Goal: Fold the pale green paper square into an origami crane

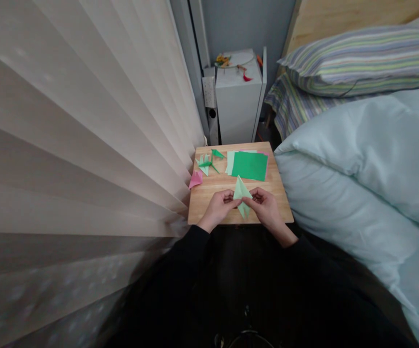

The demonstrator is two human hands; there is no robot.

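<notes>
Left hand (218,207): fingers curled, thumb and fingertips closed on the left edge of a pale green folded paper (243,195). Right hand (265,205): likewise curled, pinching the paper's right side, thumb lying over its middle. Neither hand spread open; both grip the one piece.

Folded paper sits between the two hands, over the near part of a small wooden table (209,195). Whether it touches the wood, cannot tell.

Shape a narrow kite. Long axis runs roughly away from the body; single sharp point aimed at the far edge, toward the paper stack, split lower end toward the wearer. Widest part level with the fingertips.

Just beyond the paper's tip: stack of sheets (250,166), dark green on top, pale green and pink showing at its edges. To the left of the stack, green folded pieces (207,163). Pink folded piece (195,179) at the table's left edge, beside the pleated curtain (122,145).
</notes>
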